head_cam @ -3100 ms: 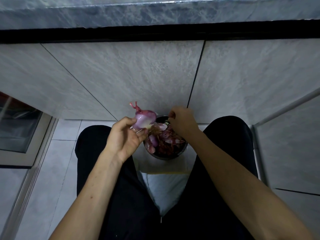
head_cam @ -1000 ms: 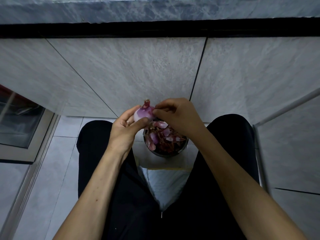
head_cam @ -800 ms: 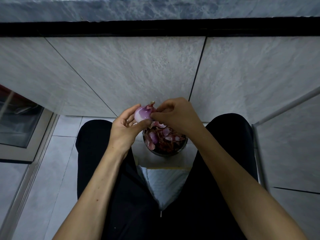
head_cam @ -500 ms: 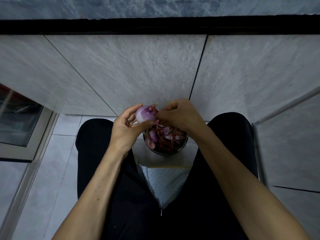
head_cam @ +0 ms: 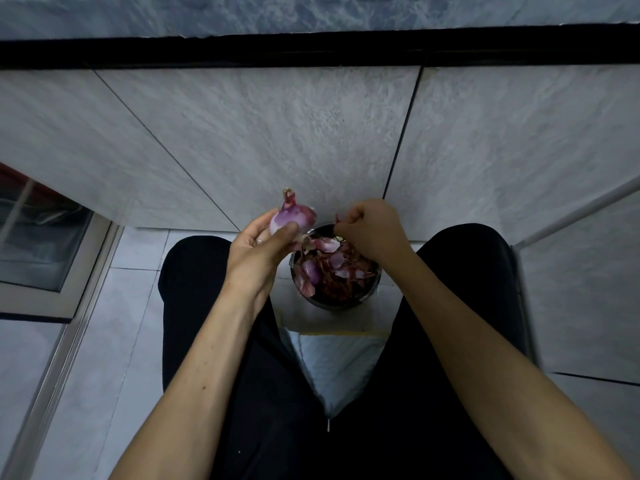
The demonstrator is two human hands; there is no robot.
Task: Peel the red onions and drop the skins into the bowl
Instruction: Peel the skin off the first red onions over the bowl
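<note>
My left hand [head_cam: 258, 251] grips a partly peeled red onion [head_cam: 292, 216], pale purple with its dry tip pointing up, just left of the bowl. A dark round bowl [head_cam: 370, 289] sits on the floor between my knees, filled with red and pink onion skins [head_cam: 334, 268]. My right hand [head_cam: 372, 226] hovers over the bowl's far right rim with fingers curled, pinching a small strip of red skin [head_cam: 337, 219] at its fingertips.
The bowl stands on a pale sheet [head_cam: 332, 323] on the tiled floor. My legs in black trousers [head_cam: 194, 271] flank it on both sides. A grey tiled wall [head_cam: 277, 140] rises right behind. A glass-fronted frame [head_cam: 41, 237] is at the left.
My right hand has pulled away from the onion to the right, over the bowl, taking a strip of skin with it. My left hand has tilted the onion's tip upright.
</note>
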